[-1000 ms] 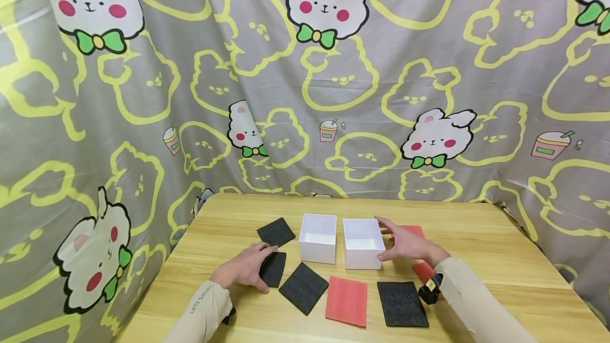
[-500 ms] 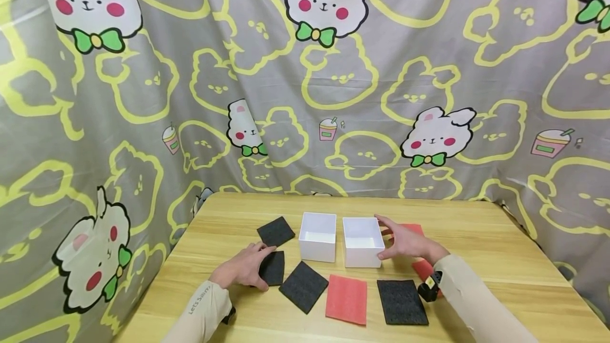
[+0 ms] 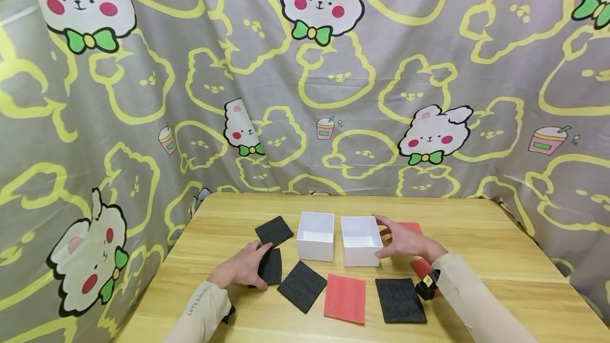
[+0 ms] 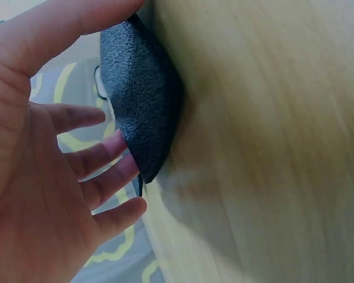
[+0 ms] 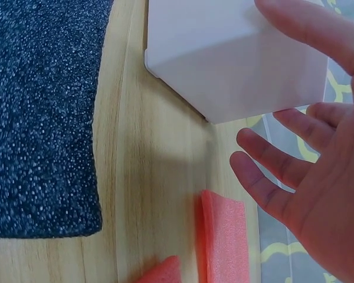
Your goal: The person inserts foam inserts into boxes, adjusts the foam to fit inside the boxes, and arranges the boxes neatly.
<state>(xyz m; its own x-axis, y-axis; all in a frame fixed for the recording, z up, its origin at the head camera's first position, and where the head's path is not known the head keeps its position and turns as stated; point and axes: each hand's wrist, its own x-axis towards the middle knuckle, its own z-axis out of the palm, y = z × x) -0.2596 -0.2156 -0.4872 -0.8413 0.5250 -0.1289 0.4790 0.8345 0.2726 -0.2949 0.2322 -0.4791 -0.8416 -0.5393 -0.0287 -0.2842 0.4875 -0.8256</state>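
Observation:
My left hand [image 3: 242, 266] is over a black foam square [image 3: 271, 266] at the left of the table. In the left wrist view, the thumb and fingertips sit at opposite edges of the black foam [image 4: 143, 94], which bows up between them. My right hand [image 3: 406, 241] holds the right-hand white box [image 3: 361, 255] by its right side. Its thumb is on the front and a finger reaches round the back corner. The right wrist view shows that thumb on the box wall [image 5: 236, 76], with the lower fingers spread off it.
A second white box [image 3: 316, 250] stands left of the held one. Flat foam squares lie around: black ones [image 3: 275, 231] [image 3: 302, 287] [image 3: 401, 300] and a red one [image 3: 345, 298]. Red foam pieces [image 3: 412, 227] lie partly hidden behind my right arm. A patterned curtain [image 3: 305, 78] hangs behind the table.
The black foam under my left hand bows up a little more than before. My right hand stays at the white box. The head view has shifted slightly.

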